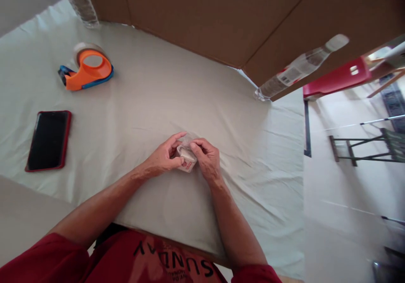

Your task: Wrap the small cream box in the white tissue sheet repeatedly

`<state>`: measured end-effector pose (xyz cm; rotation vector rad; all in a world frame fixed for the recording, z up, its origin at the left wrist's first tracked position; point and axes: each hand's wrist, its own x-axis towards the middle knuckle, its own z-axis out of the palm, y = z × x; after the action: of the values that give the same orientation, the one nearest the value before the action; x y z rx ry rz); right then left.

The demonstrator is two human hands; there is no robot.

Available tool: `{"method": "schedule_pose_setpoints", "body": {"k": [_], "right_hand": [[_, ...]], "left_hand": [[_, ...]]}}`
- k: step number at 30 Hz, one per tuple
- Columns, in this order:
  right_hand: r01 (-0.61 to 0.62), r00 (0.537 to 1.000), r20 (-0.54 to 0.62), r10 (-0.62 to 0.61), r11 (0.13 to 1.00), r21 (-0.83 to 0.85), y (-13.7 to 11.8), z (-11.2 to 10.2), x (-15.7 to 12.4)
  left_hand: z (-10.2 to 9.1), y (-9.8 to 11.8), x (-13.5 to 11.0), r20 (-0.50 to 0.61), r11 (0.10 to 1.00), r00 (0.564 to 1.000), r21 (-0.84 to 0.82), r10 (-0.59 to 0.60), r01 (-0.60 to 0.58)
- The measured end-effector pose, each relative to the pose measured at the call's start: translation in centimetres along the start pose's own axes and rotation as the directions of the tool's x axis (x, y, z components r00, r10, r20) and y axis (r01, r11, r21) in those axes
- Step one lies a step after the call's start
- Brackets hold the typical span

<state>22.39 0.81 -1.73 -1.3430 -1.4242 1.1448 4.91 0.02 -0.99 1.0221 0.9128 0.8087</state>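
Near the front of the cloth-covered table, my left hand (166, 156) is closed around the side of a small white box (186, 165) with red print. Its thumb presses on the near face, and the fingers are partly hidden behind the box. At the top of the box my right hand (207, 156) pinches thin clear plastic film (189, 138) between thumb and forefinger. The film stands up from the box's upper end. What the box contains cannot be made out.
An orange and blue tape dispenser (90, 70) and a red-cased phone (49, 141) lie to the left. A cardboard panel (196, 17) stands at the back, with a clear bottle (297, 72) by its right end and another bottle (82, 5) by its left. Off the table's right edge is a folding stool (392, 144).
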Motion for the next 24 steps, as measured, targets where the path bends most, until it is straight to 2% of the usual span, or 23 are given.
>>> {"method": "schedule_pose_setpoints", "body": {"k": [4, 8, 17, 24], "right_hand": [[-0.026, 1.0, -0.009, 0.027, 0.998, 0.054, -0.6, 0.2, -0.2], [-0.061, 0.997, 0.052, 0.058, 0.996, 0.057, -1.0, -0.1, -0.4], [-0.028, 0.981, 0.191, 0.026, 1.0, 0.009, -1.4, -0.9, -0.3], [0.056, 0.957, 0.289, -0.037, 0.997, -0.057, -1.9, -2.0, -0.4]], "left_hand": [[0.0, 0.3, 0.0, -0.002, 1.0, 1.0, -0.018, -0.007, 0.007], [-0.3, 0.5, 0.1, -0.008, 0.999, 0.999, 0.03, -0.031, 0.031], [-0.6, -0.1, 0.2, -0.02, 0.999, 1.0, 0.048, 0.011, -0.01], [-0.5, -0.2, 0.0, -0.054, 0.988, 0.997, 0.149, 0.06, -0.051]]}}
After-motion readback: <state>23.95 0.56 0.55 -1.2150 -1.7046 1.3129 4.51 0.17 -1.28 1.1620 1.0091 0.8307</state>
